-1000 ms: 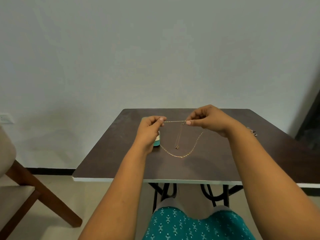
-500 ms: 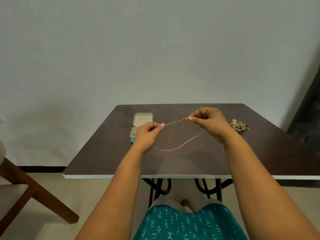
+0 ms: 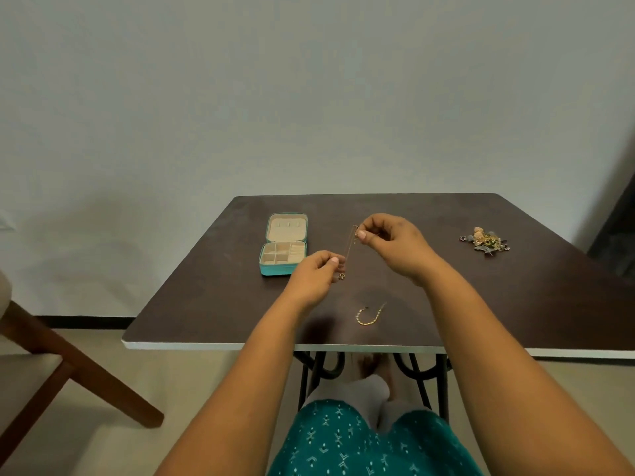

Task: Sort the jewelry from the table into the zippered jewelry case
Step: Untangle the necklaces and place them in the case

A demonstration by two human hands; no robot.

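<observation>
A thin pendant necklace (image 3: 349,250) is held above the dark tabletop (image 3: 481,304), pinched at its top by the right hand (image 3: 388,240) and lower down by the left hand (image 3: 318,274); its small pendant hangs just beside the left fingertips; a thicker gold chain (image 3: 369,316) lies curled near the front edge; the teal jewelry case (image 3: 283,243) is seen open to the left; a heap of jewelry (image 3: 485,240) rests far right.

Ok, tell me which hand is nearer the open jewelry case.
Left. The left hand sits just right of the jewelry case, beside its front corner. The right hand is farther right, pinching the thin necklace.
</observation>
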